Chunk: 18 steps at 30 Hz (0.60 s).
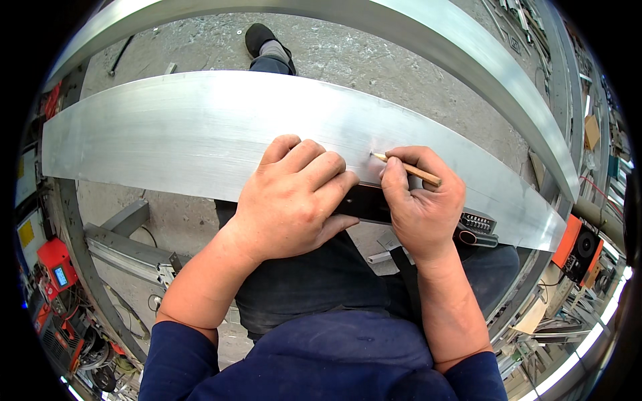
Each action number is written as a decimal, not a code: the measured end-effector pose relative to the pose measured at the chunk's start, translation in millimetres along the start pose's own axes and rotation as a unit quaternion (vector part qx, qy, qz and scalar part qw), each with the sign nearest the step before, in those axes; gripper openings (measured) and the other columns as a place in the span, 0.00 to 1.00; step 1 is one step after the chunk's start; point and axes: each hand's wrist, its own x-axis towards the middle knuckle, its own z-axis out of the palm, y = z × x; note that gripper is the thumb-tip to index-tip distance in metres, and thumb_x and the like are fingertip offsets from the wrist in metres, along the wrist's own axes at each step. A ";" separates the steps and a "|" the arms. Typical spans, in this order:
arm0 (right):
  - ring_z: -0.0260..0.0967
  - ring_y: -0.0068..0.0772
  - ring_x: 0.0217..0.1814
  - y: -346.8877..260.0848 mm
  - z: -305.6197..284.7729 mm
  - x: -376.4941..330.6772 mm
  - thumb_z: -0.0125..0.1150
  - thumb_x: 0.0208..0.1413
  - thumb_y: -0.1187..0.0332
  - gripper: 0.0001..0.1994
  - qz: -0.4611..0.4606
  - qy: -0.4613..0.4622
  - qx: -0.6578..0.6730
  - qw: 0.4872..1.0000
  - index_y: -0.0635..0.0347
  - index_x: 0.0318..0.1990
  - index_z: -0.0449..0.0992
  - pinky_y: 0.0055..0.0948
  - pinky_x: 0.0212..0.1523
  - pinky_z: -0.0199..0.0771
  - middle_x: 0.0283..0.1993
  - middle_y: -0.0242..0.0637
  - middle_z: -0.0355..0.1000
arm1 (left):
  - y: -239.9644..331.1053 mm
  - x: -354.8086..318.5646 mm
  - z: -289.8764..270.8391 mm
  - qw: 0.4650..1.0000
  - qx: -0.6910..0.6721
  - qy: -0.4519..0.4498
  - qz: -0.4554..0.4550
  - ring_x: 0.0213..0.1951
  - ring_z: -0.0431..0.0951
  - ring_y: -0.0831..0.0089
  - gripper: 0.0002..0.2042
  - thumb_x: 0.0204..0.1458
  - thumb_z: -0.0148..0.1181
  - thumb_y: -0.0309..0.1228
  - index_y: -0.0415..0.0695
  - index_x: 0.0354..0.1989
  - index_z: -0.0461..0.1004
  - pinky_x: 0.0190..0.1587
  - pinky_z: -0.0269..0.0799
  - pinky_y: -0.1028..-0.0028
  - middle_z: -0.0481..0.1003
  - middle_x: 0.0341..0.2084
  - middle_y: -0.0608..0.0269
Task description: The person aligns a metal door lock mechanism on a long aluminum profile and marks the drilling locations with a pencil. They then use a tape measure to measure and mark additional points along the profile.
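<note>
Left of centre, the left hand (294,192) rests over the near edge beside a dark flat piece (366,203); I cannot tell whether it grips that. Right of centre, the right hand (428,204) pinches a pencil (424,175), tip at the silvery panel (194,127) spanning mid-frame. Marking seems underway; the next stroke calls for steadiness. Across the top arches a metal rail (461,47).

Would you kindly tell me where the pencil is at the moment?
In the head view, the pencil is right of centre, held in the right hand, its tip pointing left over the wide beam.
</note>
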 end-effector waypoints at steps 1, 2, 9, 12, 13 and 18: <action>0.80 0.36 0.29 -0.8 -1.1 0.2 0.69 0.56 0.74 0.03 -0.006 -0.007 -0.011 1.000 0.63 0.36 0.83 0.30 0.34 0.77 0.29 0.42 0.80 | 0.1 -0.2 0.2 1.000 0.001 0.000 -0.001 0.44 0.76 0.65 0.27 0.33 0.81 0.45 0.48 0.44 0.82 0.55 0.68 0.61 0.76 0.39 0.68; 0.80 0.36 0.29 -0.4 -0.6 0.2 0.69 0.56 0.74 0.03 -0.001 -0.007 -0.006 1.000 0.63 0.36 0.83 0.30 0.34 0.77 0.29 0.42 0.80 | 0.2 -0.5 0.7 1.000 0.002 0.000 -0.001 0.44 0.76 0.65 0.27 0.33 0.81 0.45 0.49 0.44 0.82 0.55 0.68 0.61 0.76 0.39 0.68; 0.80 0.38 0.30 -0.7 0.7 -1.1 0.69 0.56 0.74 0.03 0.010 -0.004 -0.002 1.000 0.62 0.36 0.83 0.31 0.33 0.77 0.29 0.42 0.80 | 0.3 -0.9 0.2 1.000 -0.001 0.002 -0.002 0.43 0.76 0.65 0.27 0.32 0.81 0.45 0.49 0.44 0.82 0.55 0.68 0.61 0.75 0.38 0.68; 0.80 0.38 0.30 -3.0 -1.7 -0.5 0.69 0.56 0.74 0.03 -0.004 -0.014 -0.017 1.000 0.63 0.36 0.83 0.30 0.34 0.77 0.30 0.42 0.81 | 0.1 -1.1 0.4 1.000 0.000 0.003 0.000 0.43 0.76 0.65 0.27 0.32 0.81 0.45 0.49 0.44 0.82 0.55 0.68 0.62 0.75 0.38 0.68; 0.80 0.38 0.30 -3.4 -2.9 -0.8 0.68 0.56 0.74 0.03 -0.012 -0.018 -0.025 0.999 0.63 0.37 0.83 0.30 0.34 0.77 0.30 0.42 0.81 | 0.1 -0.6 0.5 1.000 -0.002 0.003 0.001 0.43 0.76 0.65 0.27 0.32 0.81 0.45 0.49 0.44 0.82 0.54 0.68 0.62 0.75 0.38 0.68; 0.82 0.38 0.36 -21.9 -24.9 -15.6 0.67 0.62 0.74 0.06 -0.008 0.011 0.090 0.996 0.64 0.44 0.83 0.32 0.40 0.80 0.35 0.40 0.83 | 0.1 1.4 0.4 1.000 -0.004 0.008 0.009 0.42 0.76 0.64 0.28 0.31 0.81 0.44 0.48 0.44 0.81 0.53 0.68 0.62 0.75 0.38 0.67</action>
